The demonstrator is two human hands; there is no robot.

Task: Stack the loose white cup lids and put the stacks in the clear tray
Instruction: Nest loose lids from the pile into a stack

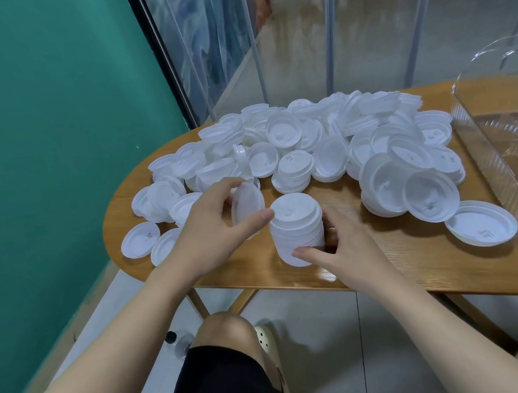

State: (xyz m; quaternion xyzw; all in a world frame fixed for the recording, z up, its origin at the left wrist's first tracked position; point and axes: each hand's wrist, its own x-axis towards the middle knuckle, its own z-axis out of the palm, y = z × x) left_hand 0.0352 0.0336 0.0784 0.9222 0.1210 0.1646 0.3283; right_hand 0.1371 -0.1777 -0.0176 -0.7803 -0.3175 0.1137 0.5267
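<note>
Wooden tabletop (390, 265): a stack (297, 227) is steadied by the right hand (339, 248), curled around it; one lid (247, 204) is pinched by the left hand (209, 225). Capping is needed; the clear tray (506, 146) waits, apparently empty.

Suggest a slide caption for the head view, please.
Left hand holds one lid beside the stack steadied by the right hand.

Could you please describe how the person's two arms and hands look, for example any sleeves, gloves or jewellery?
Both arms are bare up to the picture's edge: no sleeve shows on either. The left hand and the right hand wear no gloves, and no rings, watch or bracelet show on the sides the camera sees. The nails look short and unpainted. No markings can be seen on either forearm.
</note>
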